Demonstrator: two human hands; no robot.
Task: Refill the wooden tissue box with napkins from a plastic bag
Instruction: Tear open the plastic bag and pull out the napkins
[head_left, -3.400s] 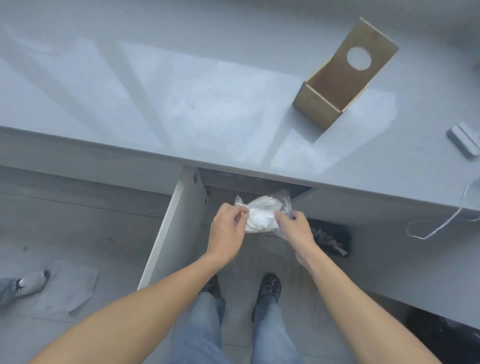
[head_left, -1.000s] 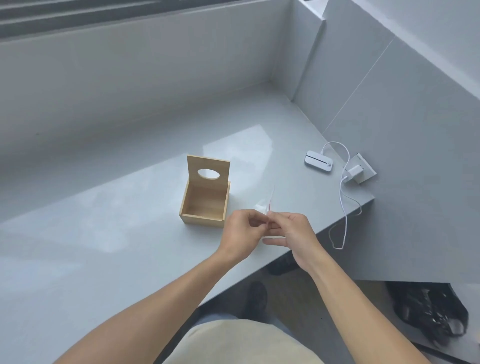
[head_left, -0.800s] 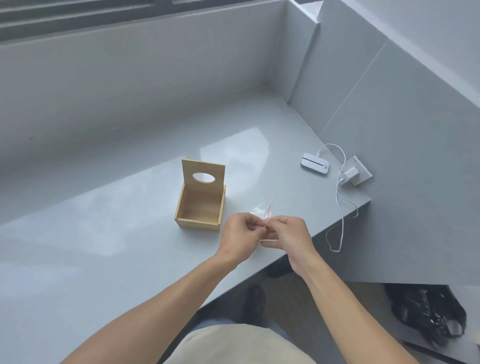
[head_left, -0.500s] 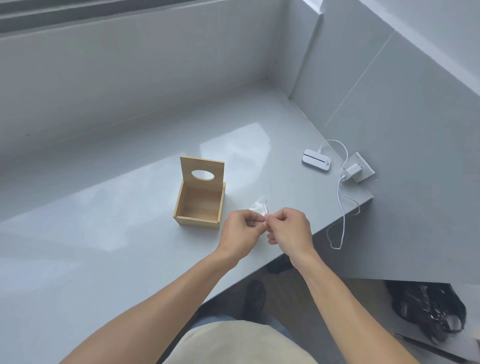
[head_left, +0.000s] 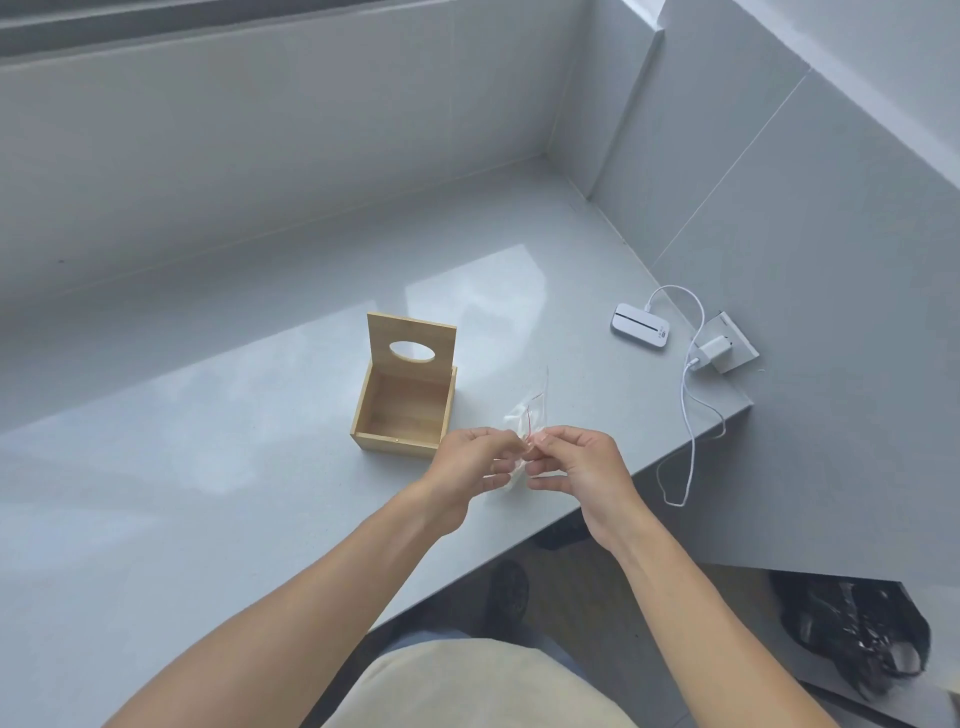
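Left hand (head_left: 470, 467): curled nearly closed, thumb and forefinger pinched on the near edge of the plastic bag, held just above the counter.
Right hand (head_left: 576, 465): likewise curled, fingertips pinched on the same edge of the bag, knuckle to knuckle with the left hand.
Plastic bag (head_left: 527, 421): clear, with a thin red line along its mouth; it stood up between the two hands, just right of the box. Something white showed inside it, too crumpled for me to make out.
Wooden tissue box (head_left: 402, 410): sat on the counter just beyond the left hand, apart from it, with nothing inside. Its lid (head_left: 410, 349), with an oval hole, stood upright at the far side.
Counter (head_left: 208, 467): grey and glossy, running into a corner of grey walls.
White device (head_left: 640, 325): lay well right of the box, near the wall.
Charger (head_left: 710, 352): sat beside the device, its white cable (head_left: 684, 415) trailing over the counter's edge.
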